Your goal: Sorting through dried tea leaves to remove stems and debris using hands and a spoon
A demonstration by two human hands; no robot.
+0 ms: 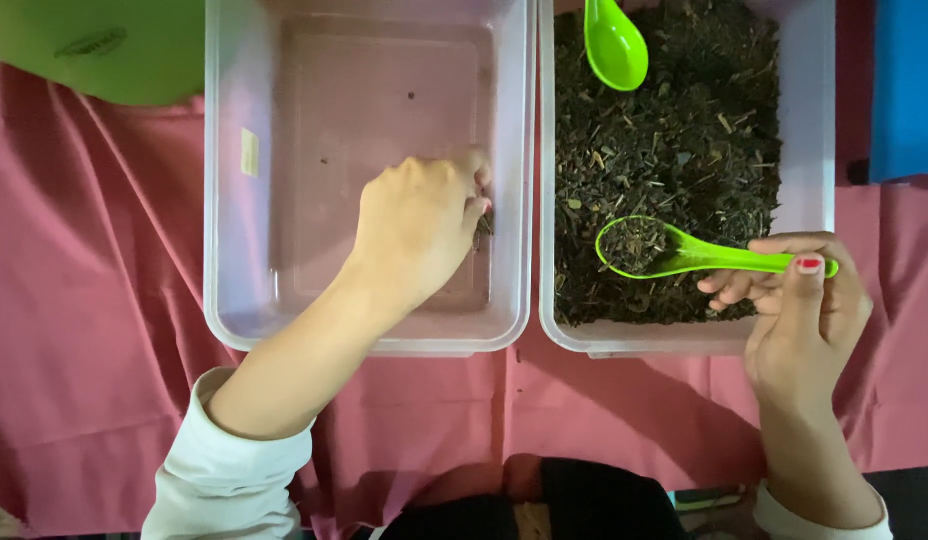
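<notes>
Green spoon (pixel 674 255) sits level over the soil-filled right tub (pixel 809 150), bowl up so its scoop of soil stays in. My right hand (pixel 804 300) is clamped on its handle. My left hand (pixel 419 225) is inside the near-empty left tub (pixel 219 200), fingertips pinched together on a bit of soil.

2 tubs side by side on cloth (pixel 94 300): left tub (pixel 219 200) w/ left hand (pixel 419 225) inside, right tub (pixel 809 150) full of soil (pixel 684 140). Spoon (pixel 684 255) in right hand (pixel 799 300) over soil; 2nd spoon (pixel 614 45) behind it.
</notes>
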